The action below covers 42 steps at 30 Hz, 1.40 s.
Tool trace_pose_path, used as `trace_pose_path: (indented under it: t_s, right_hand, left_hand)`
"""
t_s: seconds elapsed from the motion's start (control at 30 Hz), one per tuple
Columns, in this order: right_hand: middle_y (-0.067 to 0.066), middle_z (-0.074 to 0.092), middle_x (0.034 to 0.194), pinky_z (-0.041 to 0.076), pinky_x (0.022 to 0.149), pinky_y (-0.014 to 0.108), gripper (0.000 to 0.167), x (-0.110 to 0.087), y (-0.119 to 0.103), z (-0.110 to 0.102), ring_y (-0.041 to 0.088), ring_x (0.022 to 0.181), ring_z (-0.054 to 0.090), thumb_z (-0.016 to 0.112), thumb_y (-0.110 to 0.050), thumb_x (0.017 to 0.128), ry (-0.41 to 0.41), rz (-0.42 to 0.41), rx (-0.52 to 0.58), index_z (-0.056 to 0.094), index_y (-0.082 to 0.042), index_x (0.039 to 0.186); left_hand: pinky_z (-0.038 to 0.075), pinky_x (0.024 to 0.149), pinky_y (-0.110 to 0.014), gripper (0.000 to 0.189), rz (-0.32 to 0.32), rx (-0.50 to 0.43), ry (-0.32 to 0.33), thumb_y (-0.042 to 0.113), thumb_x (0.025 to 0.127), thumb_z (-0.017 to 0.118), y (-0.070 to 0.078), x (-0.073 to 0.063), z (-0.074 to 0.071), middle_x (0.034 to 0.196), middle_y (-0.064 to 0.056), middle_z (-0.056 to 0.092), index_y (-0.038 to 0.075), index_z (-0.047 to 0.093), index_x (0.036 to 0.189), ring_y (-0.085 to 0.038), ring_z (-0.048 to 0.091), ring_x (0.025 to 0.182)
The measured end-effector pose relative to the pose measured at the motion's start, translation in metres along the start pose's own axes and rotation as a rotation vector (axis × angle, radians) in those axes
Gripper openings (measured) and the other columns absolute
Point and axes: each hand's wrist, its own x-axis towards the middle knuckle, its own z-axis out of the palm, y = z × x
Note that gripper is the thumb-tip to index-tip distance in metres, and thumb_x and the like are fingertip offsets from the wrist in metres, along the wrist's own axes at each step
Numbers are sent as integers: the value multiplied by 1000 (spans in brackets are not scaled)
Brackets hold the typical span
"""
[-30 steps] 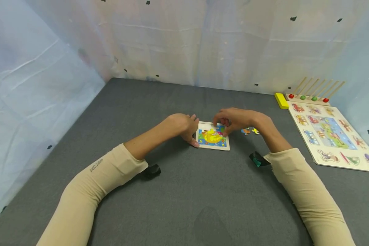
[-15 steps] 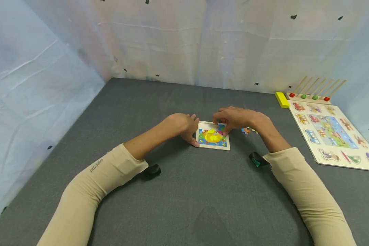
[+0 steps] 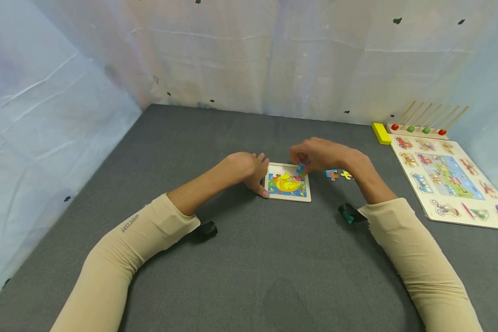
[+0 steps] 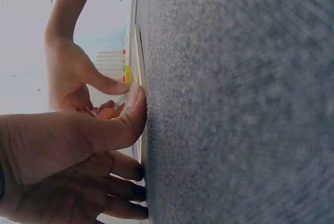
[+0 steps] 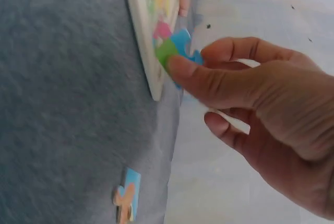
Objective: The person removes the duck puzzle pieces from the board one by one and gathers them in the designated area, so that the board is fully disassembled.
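Observation:
A small framed jigsaw puzzle (image 3: 287, 184) with a yellow bird picture lies on the grey table; bare backing shows along its upper left part. My left hand (image 3: 254, 174) holds the frame's left side, thumb at the near corner and fingers along the far part. In the left wrist view its thumb (image 4: 133, 114) lies on the frame's edge. Over the upper right corner, my right hand (image 3: 321, 153) pinches a blue and green puzzle piece (image 5: 177, 49) between thumb and forefinger. That piece is tilted up at the corner in the right wrist view.
Loose puzzle pieces (image 3: 332, 174) lie right of the frame, under the right forearm. Farther right are a large wooden picture board (image 3: 452, 184), a yellow block (image 3: 382, 133) and a peg rack (image 3: 419, 130) with red and green beads. A curtain (image 3: 249, 60) hangs behind the table.
My right hand has lifted slightly and shifted right, with the blue and green puzzle piece now visible tilted in its fingers. The left hand stays at the frame.

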Motion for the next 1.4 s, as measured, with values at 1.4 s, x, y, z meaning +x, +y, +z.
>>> trace_pose_path:
  t_s: [1.4]
  right_hand:
    - [6,62,91,48,69,26,18,-97,100,-21,15,81,56,68,12,89,-231,421,244,61,0,101]
  left_hand:
    - [14,136,-45,111,-7,-19,-22,72,98,51,-2,0,1,177,-16,-3,4,-2,168,-33,7,166]
